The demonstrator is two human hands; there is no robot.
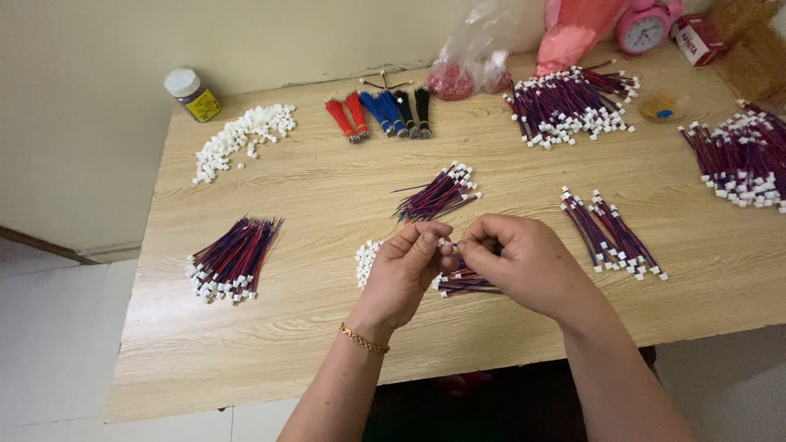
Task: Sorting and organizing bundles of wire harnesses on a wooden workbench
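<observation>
Light wooden table (pixel 311 327) bears all. Loose heap of white plastic connectors (pixel 244 135) far left, small glass jar with white lid (pixel 190 92) behind it. Bundle of red-and-blue wires (pixel 232 258) near left. Left hand (pixel 405 274) and right hand (pixel 524 262) meet centre-front, second red-and-blue wire bundle (pixel 438 195) just behind them.

- Left hand (pixel 407 266): bare, with no ring or glove showing.
- Left wrist: a thin gold chain bracelet (pixel 363 339) of small links.
- Right hand (pixel 524 262): bare, with nothing worn on the wrist.
- Both forearms: bare, with no sleeves showing.
</observation>
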